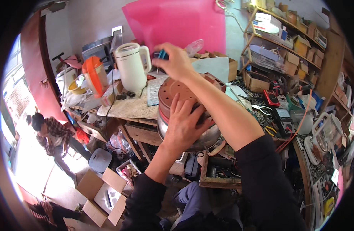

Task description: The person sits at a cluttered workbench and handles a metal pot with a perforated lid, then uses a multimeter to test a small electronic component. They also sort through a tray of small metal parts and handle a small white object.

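An upturned round appliance with a brown base (167, 92) and a shiny metal body sits at the bench's front edge. My left hand (182, 121) rests on its side and base, fingers spread, with the thumb toward the right. Crossing above it, my right arm reaches up and left. My right hand (177, 63) is closed round the blue and dark handle of a screwdriver (161, 56), whose thin shaft points down, apart from the base. Just left of that hand stands a white jug-shaped appliance (130, 67) with a handle. A printed sheet (156, 89) lies between them.
An orange-handled jug (94, 73) stands at the left. Pliers (270, 132), a red multimeter (271, 98) and loose parts crowd the right side. Below are an open drawer (219, 181) and an open cardboard box (90, 184). A person (55, 134) is at the left by the doorway.
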Available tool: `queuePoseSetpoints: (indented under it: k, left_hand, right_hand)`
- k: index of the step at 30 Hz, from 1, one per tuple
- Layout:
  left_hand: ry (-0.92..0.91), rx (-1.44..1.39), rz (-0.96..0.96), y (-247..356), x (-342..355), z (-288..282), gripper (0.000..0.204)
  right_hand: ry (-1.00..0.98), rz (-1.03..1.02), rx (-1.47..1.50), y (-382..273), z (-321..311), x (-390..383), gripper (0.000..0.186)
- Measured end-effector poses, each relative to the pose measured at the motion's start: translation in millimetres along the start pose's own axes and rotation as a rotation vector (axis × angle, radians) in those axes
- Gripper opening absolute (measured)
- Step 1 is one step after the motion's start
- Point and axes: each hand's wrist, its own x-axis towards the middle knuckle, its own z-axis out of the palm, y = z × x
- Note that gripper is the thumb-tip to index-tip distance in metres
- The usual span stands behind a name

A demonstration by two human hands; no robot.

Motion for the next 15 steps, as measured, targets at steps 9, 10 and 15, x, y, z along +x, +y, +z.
queuePoseSetpoints:
  k: [9,10,15]
  left_hand:
    - [-0.003,0.062,-0.045,-3.7,-12.3,0.1,0.046]
    - [-0.01,0.06,-0.049,-1.9,-10.7,-0.5,0.046]
    - [0.019,-0.004,-0.083,0.8,-7.1,2.6,0.048]
  right_hand:
    - [0.205,0.531,0.717,-16.7,-148.8,-139.8,0.027]
    - [0.182,0.641,0.765,-18.0,-163.1,-168.5,0.027]
    - [-0.066,0.983,0.226,-19.3,-163.2,-288.3,0.018]
